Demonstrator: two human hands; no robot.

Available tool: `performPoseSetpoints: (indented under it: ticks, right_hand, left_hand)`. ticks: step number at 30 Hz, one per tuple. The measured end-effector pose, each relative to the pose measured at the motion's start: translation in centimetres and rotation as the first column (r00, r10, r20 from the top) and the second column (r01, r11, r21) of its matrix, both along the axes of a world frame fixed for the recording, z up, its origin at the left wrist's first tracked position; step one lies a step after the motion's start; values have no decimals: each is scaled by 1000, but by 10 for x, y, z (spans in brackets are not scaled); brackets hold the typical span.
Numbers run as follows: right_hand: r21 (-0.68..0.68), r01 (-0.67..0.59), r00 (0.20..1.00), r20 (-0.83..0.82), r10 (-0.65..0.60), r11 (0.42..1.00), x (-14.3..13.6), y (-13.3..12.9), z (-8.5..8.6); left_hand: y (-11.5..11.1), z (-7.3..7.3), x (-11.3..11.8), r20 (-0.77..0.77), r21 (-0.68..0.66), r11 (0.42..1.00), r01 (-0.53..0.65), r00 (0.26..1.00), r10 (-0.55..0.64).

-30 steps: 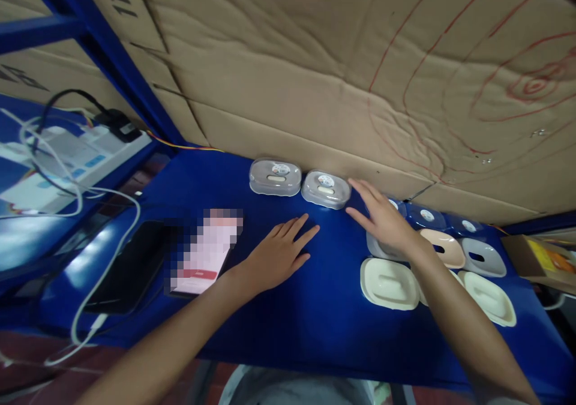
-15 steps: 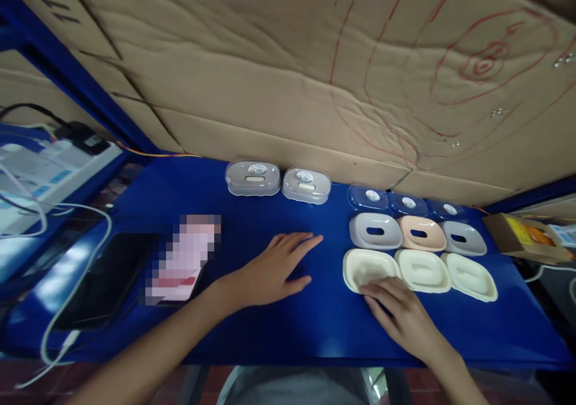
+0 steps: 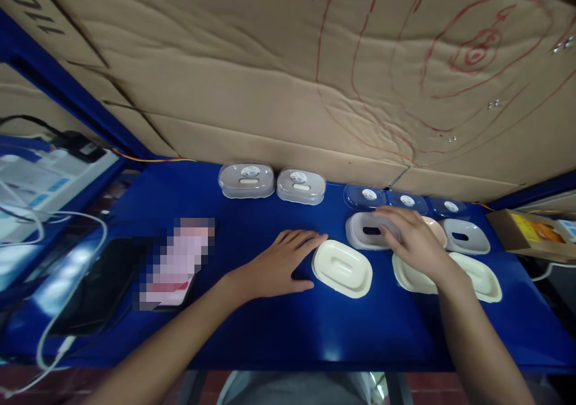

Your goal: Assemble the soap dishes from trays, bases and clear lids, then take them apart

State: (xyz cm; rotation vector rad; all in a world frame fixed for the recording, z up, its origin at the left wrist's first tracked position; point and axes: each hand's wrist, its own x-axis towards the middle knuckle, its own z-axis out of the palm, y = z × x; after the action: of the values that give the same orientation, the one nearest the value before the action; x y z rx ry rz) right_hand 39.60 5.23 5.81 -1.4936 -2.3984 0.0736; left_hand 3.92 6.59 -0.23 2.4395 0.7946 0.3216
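Note:
My left hand (image 3: 283, 264) rests palm down on the blue table, fingers spread, its index fingertip at the left rim of a cream soap dish base (image 3: 342, 270). My right hand (image 3: 416, 237) reaches over the cream bases. Its fingers and thumb close on the right end of a grey slotted soap dish tray (image 3: 356, 231), at the left of its row. Partly behind that hand are a peach slotted tray (image 3: 437, 231) and a second cream base (image 3: 407, 275). Farther right lie another grey slotted tray (image 3: 465, 237) and a third cream base (image 3: 479, 278).
Three clear lids (image 3: 364, 197) with round stickers line the back. Two assembled soap boxes (image 3: 246, 181) stand at the back left. A phone (image 3: 180, 264), a black device (image 3: 101, 285) and white cables occupy the left. A cardboard wall (image 3: 225, 93) rises behind; a small carton (image 3: 524, 231) is at right.
The left cream base has shifted left, beside my left hand. My right hand has let go of it and moved up onto the grey slotted tray. The left hand stays about where it was.

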Motion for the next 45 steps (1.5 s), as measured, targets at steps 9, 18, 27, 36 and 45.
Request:
performPoseSetpoints:
  ticks: [9, 18, 27, 36, 45]
  right_hand:
    - [-152, 145, 989, 49, -139, 978, 26, -14, -28]
    - [-303, 37, 997, 69, -16, 952, 29, -22, -33]
    - [-89, 36, 998, -40, -40, 995, -6, -26, -19]
    - [-142, -144, 990, -16, 144, 979, -65, -43, -39]
    - [-91, -118, 993, 0, 119, 989, -80, -46, -45]
  left_hand:
    - [-10, -1, 1, -21, 163, 980, 116, 993, -114]
    - [2, 1, -14, 8, 155, 988, 19, 1000, -20]
    - [8, -6, -14, 42, 13, 999, -49, 998, 48]
    - [7, -17, -11, 73, 78, 996, -51, 996, 45]
    - [8, -20, -13, 67, 113, 993, -40, 997, 33]
